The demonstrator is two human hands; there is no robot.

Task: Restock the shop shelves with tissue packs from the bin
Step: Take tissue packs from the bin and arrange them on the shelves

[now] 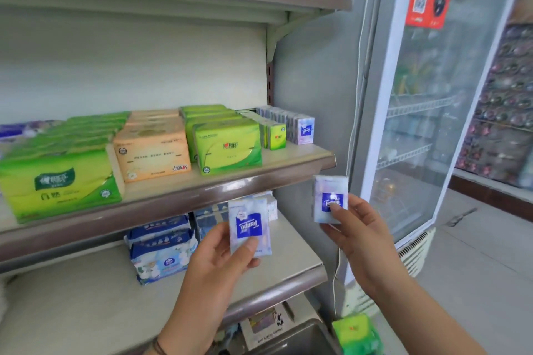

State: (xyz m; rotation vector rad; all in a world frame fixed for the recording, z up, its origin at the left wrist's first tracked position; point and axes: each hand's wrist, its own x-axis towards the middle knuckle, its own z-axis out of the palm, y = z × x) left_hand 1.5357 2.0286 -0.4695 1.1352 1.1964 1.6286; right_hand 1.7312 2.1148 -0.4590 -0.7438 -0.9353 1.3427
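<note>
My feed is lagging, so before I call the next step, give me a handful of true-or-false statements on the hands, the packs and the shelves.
1. Each hand holds one small pocket tissue pack. True: the left hand holds one pack, the right hand another.
2. The packs in hand are green. False: they are pale with a blue label.
3. Matching blue-label packs already stand at the right end of the middle shelf. True: that row is there.
4. The orange tissue pack sits on the lower shelf. False: it is on the middle shelf, between green packs.
5. The glass fridge door is left of the shelves. False: it is to their right.
</note>
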